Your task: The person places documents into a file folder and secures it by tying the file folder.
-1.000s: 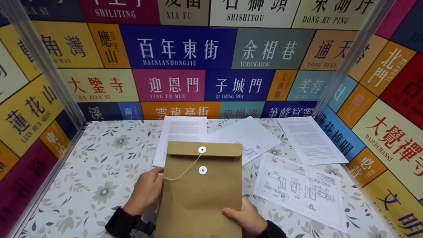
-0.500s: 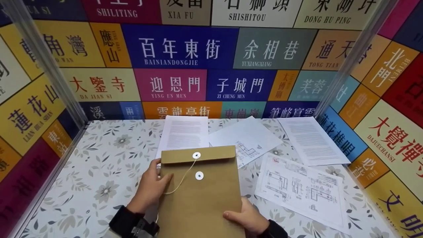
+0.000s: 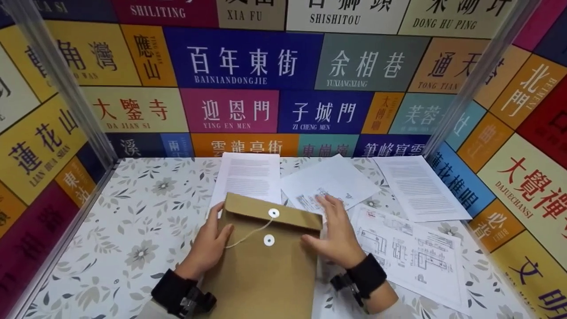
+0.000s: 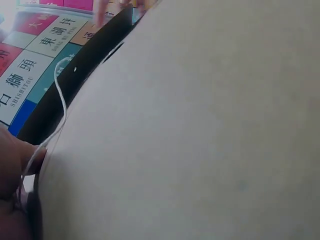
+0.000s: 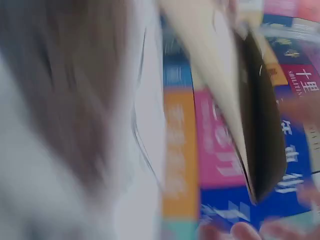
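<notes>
A brown kraft file envelope stands tilted in front of me, its flap folded over the front. Two white button discs sit on it, one on the flap and one below, and a pale string trails from the upper one to the left edge. My left hand grips that left edge, thumb in front; the left wrist view shows its thumb beside the string. My right hand is spread at the upper right corner, fingers extended. In the blurred right wrist view the flap stands out from the envelope.
Behind the envelope lie a printed text sheet and a sheet with a drawing. To the right are another text sheet and a technical drawing. The floral tabletop is bounded by colourful sign-covered walls.
My right hand has left the envelope's lower right edge and moved up to its top corner, fingers spreading. The envelope has tilted, its right side dropping; my left hand shifted higher along the left edge.
</notes>
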`<action>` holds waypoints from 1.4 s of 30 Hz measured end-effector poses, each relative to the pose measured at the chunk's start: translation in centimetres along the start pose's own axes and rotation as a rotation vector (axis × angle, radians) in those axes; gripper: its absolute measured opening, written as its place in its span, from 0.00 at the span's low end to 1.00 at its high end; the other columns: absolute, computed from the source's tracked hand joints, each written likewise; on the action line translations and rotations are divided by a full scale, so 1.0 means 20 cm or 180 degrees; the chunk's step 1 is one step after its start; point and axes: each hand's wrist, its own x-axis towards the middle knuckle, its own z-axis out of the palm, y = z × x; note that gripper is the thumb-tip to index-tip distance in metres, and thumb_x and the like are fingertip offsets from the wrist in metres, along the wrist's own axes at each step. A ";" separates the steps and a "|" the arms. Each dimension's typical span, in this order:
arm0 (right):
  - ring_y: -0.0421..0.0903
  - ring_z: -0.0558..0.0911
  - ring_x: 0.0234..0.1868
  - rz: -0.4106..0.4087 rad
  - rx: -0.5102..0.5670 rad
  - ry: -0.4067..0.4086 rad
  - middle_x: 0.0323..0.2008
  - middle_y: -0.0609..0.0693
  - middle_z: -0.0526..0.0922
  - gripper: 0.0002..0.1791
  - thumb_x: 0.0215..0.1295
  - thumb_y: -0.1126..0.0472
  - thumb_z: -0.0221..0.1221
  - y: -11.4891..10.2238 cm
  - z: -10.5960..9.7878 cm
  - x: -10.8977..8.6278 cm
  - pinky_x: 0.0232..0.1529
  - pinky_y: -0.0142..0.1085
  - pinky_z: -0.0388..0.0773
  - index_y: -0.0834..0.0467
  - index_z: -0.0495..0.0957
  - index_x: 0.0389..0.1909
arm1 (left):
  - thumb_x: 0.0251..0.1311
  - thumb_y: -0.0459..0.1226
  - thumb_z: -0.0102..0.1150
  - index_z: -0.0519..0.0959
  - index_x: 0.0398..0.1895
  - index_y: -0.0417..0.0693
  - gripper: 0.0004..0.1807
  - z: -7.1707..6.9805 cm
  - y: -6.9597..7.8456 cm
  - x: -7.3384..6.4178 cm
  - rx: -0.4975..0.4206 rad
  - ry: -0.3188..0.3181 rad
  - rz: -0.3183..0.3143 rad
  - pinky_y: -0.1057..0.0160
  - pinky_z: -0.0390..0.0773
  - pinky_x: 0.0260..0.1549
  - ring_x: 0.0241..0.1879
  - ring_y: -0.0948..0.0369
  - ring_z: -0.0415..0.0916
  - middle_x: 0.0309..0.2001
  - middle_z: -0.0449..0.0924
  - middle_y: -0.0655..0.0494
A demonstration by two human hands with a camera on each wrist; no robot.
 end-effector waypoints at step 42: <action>0.41 0.87 0.30 0.0770 0.2061 -0.1670 0.35 0.50 0.88 0.18 0.80 0.60 0.55 0.12 -0.23 0.05 0.33 0.33 0.83 0.73 0.76 0.56 | 0.82 0.50 0.47 0.69 0.25 0.56 0.21 -0.09 0.00 -0.01 0.1360 -0.0385 0.0224 0.56 0.70 0.29 0.24 0.59 0.65 0.20 0.61 0.61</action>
